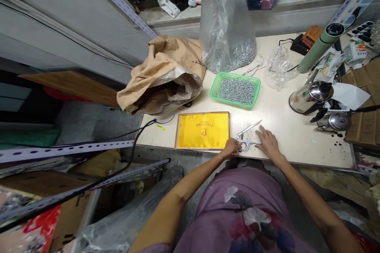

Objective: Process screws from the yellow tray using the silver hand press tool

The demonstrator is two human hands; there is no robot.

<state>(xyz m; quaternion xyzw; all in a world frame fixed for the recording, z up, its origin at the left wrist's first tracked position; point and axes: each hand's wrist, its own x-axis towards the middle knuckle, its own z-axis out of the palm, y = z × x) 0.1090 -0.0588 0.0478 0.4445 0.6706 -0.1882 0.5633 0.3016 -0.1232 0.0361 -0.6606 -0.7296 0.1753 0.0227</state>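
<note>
Handling the metal bracket (248, 142) on the counter (297, 134) seems the step: left hand (233, 147) pinching its left end, right hand (268, 142) spread beside its right; the next move calls for steady fingers

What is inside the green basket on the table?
The green basket holds a heap of small silvery metal pieces. Whatever lies underneath that heap is covered and cannot be seen.

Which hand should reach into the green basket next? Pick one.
Probably the right hand: it looks spread open and lies closer to the basket, while the left hand pinches the metal bracket.
</note>
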